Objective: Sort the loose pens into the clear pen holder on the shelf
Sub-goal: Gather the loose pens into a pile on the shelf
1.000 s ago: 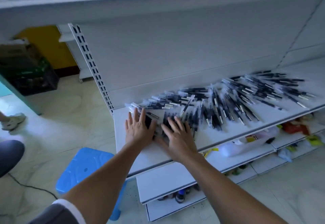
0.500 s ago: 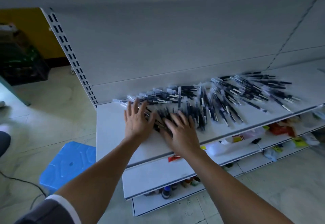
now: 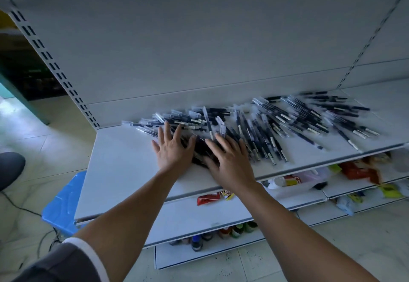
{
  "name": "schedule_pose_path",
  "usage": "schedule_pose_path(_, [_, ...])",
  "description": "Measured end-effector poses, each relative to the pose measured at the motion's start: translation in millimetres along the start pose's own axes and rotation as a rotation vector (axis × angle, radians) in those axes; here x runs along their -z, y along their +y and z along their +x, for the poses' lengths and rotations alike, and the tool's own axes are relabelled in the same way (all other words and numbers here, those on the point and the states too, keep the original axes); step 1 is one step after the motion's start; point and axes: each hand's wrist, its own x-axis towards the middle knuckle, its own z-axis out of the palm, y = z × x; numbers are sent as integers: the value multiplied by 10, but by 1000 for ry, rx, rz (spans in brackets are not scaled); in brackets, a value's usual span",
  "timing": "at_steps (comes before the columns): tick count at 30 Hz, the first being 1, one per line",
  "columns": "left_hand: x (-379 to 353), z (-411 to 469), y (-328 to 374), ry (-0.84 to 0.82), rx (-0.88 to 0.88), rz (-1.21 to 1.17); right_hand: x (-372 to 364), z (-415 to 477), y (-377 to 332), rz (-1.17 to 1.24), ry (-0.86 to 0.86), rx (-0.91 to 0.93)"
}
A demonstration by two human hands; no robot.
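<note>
Pens [image 3: 261,124] lie scattered in a long heap across the white shelf [image 3: 124,166]. Left hand [image 3: 173,148] and right hand [image 3: 230,160] rest flat on the heap's near-left end, fingers spread and straight (gripping nothing). No pen holder visible.

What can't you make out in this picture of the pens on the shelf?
Head view only.
Print on the pens: blurred, too small.
Those beneath the left hand and right hand: covered by the palms.
Goods on the lower shelves: partly hidden by the pen shelf, blurred.
Pen holder: cannot be picked out anywhere.
</note>
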Motion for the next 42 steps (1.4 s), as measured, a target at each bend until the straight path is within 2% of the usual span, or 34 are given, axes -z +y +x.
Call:
schedule_pose_path(3, [-56, 8, 116, 2, -2, -21, 14, 71, 173, -17, 45, -22])
schedule_pose_path(9, [-172, -84, 339, -16, -194, -109, 22, 146, 311, -46, 115, -61])
schedule_pose_path(13, [-92, -27, 264, -18, -129, -237, 53, 120, 281, -33, 106, -54])
schedule_pose_path(16, [-15, 43, 174, -34, -106, -227, 98, 113, 228, -1, 16, -87])
schedule_pose_path(19, [93, 154, 51, 41, -93, -210, 98, 88, 90, -35, -2, -51])
schedule_pose_path(22, [220, 342, -144, 91, -23, -102, 2, -3, -165, -102, -95, 12])
schedule_pose_path(26, [303, 601, -443, 9, 74, 76, -88, -2, -365, -100, -98, -8])
schedule_pose_path(32, [231, 627, -426, 12, 61, 84, -52, 71, -218, -114, -70, -140])
schedule_pose_path(42, [23, 512, 14, 40, -20, -44, 208, 100, 281, -127, -89, -213])
